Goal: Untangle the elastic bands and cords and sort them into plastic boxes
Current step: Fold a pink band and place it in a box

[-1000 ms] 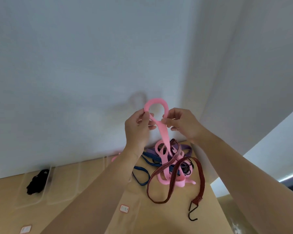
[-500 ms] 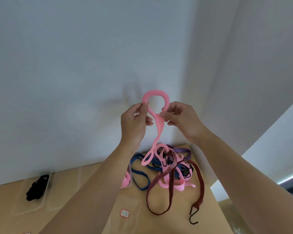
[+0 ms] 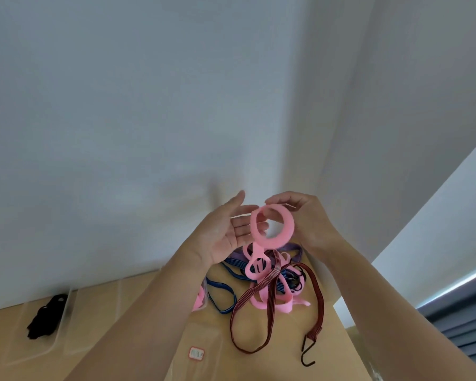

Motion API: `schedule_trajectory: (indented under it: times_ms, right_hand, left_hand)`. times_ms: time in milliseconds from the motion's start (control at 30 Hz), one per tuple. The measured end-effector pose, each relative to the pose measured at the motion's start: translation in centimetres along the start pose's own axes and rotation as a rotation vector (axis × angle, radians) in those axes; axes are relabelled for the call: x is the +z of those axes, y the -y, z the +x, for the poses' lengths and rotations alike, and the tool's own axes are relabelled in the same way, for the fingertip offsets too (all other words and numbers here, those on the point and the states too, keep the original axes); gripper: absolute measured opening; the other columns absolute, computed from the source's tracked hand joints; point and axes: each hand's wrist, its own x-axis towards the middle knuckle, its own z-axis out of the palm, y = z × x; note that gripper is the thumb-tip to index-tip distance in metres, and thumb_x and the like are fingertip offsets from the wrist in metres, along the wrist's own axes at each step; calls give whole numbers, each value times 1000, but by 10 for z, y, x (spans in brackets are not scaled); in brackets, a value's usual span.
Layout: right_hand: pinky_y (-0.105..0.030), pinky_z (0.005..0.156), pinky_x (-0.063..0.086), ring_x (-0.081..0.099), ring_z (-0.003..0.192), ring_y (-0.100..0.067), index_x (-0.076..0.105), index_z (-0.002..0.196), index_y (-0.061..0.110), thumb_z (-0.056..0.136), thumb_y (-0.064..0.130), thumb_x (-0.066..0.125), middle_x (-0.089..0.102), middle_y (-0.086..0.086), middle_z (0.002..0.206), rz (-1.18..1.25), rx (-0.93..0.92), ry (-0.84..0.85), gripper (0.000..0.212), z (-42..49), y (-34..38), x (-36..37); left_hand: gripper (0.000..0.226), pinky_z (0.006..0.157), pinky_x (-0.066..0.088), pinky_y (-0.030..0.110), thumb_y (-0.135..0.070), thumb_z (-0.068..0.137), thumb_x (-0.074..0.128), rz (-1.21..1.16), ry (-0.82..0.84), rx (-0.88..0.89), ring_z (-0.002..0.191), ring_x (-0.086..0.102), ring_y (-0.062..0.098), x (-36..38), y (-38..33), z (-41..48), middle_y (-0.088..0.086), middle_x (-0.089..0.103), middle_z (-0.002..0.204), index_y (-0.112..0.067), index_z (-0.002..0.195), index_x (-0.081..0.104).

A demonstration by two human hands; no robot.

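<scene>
Head view, the only one.

Both hands are raised in front of the wall, close together above the tangle. The left hand (image 3: 226,232) has let go. Half a second ago it pinched the pink band (image 3: 272,225) just under its top loop; now its palm is spread and the fingers are straight, the tips reaching to the loop's left rim. The right hand (image 3: 308,220) keeps the band, with its fingers curled behind the far side of the loop. The loop now stands wide and round, where it was narrow before.

The lower links of the pink band hang down into the pile (image 3: 272,284) on the table (image 3: 154,339). The striped red cord (image 3: 318,295) crosses them, and its hook (image 3: 307,353) lies near the table edge. A blue cord (image 3: 221,296) and a purple band (image 3: 294,247) are in the same heap.

Judgement: the band is not free yet. The left hand's release looks like a re-grip, probably to feed the loop or to reach lower on the chain. Pulling upward alone would likely drag the red cord along.

Boxes: the clear plastic box (image 3: 58,339) at far left holds a black bundle (image 3: 46,317). Something pink (image 3: 198,298) sits behind a clear wall beside the left forearm, but we cannot tell what it is. A small label (image 3: 196,353) lies on the table.

Most of the sorting is still to be done.
</scene>
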Motion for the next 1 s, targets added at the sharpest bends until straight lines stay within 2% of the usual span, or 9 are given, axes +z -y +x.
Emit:
schedule_trajectory:
  times_ms: [100, 267, 400, 467, 600, 700, 767, 900, 1000]
  right_hand:
    - [-26, 77, 58, 75, 85, -23, 78, 91, 6, 81, -9, 77, 78, -10, 91, -32, -43, 23, 18, -14, 4, -2]
    - [-28, 83, 58, 74, 88, -19, 74, 102, 4, 90, -19, 57, 78, -7, 90, -26, -50, 7, 31, -25, 9, -11]
    - [-32, 84, 58, 72, 90, -25, 73, 113, 13, 91, 9, 74, 76, -3, 97, -79, -10, -28, 23, -27, 11, -13]
    - [-22, 77, 54, 70, 91, -18, 73, 117, 22, 87, 23, 80, 73, 6, 105, -221, -3, -59, 30, -27, 12, -11]
    - [-10, 69, 47, 66, 87, -2, 70, 124, 34, 90, 38, 76, 68, 19, 114, -348, -50, -40, 35, -28, 17, -8]
    - [-18, 69, 51, 65, 79, -6, 73, 119, 38, 94, 39, 70, 75, 18, 105, -235, -85, 99, 25, -31, 26, -3]
    - [-14, 68, 51, 68, 81, -2, 76, 110, 39, 95, 39, 67, 78, 11, 100, -152, -108, 147, 18, -34, 31, 1]
    - [-9, 63, 46, 67, 73, -1, 79, 102, 24, 95, 30, 69, 78, 5, 89, -91, -121, 116, 14, -32, 35, 4]
    - [-8, 60, 44, 64, 69, -2, 79, 98, 18, 93, 25, 72, 76, 6, 82, -93, -142, 71, 11, -28, 37, 7]
  left_hand:
    - [35, 76, 62, 38, -14, 76, 88, 62, 17, 92, 96, 75, 38, 6, -3, 0, 29, 73, 108, 2, 104, 76]
    - [26, 74, 63, 37, 12, 84, 74, 278, -35, 284, 90, 76, 38, 13, 0, -2, 24, 75, 103, -2, 106, 75]
    - [33, 80, 61, 28, 1, 86, 77, 633, -55, 484, 91, 77, 22, 21, -3, -9, 3, 80, 99, -21, 112, 75]
    - [36, 86, 58, 24, -6, 89, 77, 837, -67, 596, 94, 75, 12, 24, -5, -13, -8, 80, 98, -30, 115, 73]
    - [32, 86, 57, 27, -8, 91, 74, 1024, -72, 783, 93, 72, 6, 28, -14, -25, -18, 77, 95, -30, 114, 76]
    - [33, 85, 55, 23, -7, 92, 72, 1069, -39, 844, 95, 71, 8, 29, -19, -36, -21, 76, 97, -34, 111, 76]
    - [35, 85, 55, 22, -8, 92, 72, 1096, -29, 864, 96, 71, 10, 28, -21, -40, -18, 76, 99, -34, 115, 75]
    - [44, 89, 55, 21, -6, 89, 75, 1075, -61, 893, 93, 73, 6, 26, -24, -48, -17, 77, 96, -31, 125, 69]
    - [45, 80, 57, 21, -13, 83, 84, 970, -155, 905, 82, 72, 4, 27, -24, -50, -20, 75, 86, -33, 120, 70]
